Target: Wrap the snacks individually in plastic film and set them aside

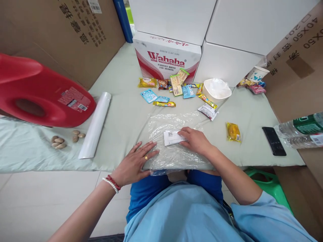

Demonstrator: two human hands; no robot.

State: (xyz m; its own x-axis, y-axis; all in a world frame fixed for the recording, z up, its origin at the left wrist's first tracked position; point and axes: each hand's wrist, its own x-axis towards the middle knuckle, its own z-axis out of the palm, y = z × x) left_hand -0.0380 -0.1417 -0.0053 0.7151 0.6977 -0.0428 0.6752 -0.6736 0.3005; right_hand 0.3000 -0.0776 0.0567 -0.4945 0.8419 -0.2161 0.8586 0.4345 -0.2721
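Observation:
A sheet of clear plastic film lies crinkled at the table's front edge, partly hanging over it. Spread flat, my left hand rests on the film's left edge with fingers apart. On the film is a small flat white packet with a printed code; whether it is paper or a sachet I cannot tell. My right hand pinches the packet's right end between thumb and fingers. Beyond the film lie a yellow stick wrapper, blue sachets and a white-and-brown packet.
To the left are a white film roll, brown stones and a red jug. A white bowl stands before white boxes. On the right are a yellow packaged snack, a phone and bottles.

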